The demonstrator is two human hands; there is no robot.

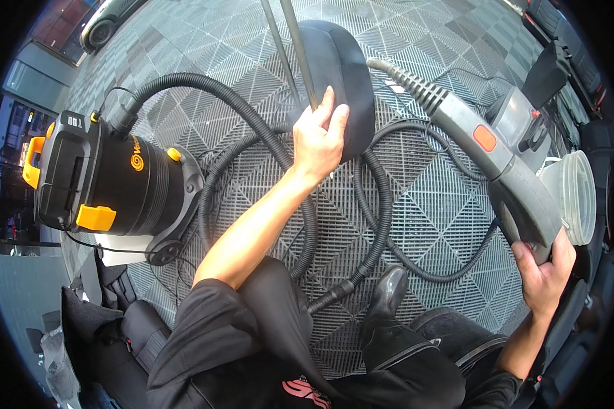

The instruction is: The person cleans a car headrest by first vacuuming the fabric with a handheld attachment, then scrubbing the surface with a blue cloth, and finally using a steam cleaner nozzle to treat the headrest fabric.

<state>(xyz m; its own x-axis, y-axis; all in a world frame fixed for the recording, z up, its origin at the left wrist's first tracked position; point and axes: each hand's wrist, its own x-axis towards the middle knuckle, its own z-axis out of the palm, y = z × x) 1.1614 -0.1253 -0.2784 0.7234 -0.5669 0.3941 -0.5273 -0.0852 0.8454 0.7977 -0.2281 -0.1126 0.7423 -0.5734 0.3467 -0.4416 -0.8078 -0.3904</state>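
A dark car headrest (355, 76) with two metal posts (298, 48) is held up before me, its posts pointing away. My left hand (318, 140) grips it at the post side, index finger alongside one post and thumb over the padding. In my right hand (542, 278) is the rear handle of a grey steam-cleaner gun (473, 125), with an orange button on its body. The gun's ribbed neck and narrow tip reach close to the headrest's right edge; I cannot tell whether they touch. No steam is visible.
A black wet-dry vacuum (138, 184) with yellow latches stands left. Its corrugated hose (381, 204) loops over the grated floor tiles (440, 225). A translucent bucket (583, 199) and a grey machine (517, 122) are right. Removed car seats (146, 327) lie lower left; a car (105, 28) stands beyond.
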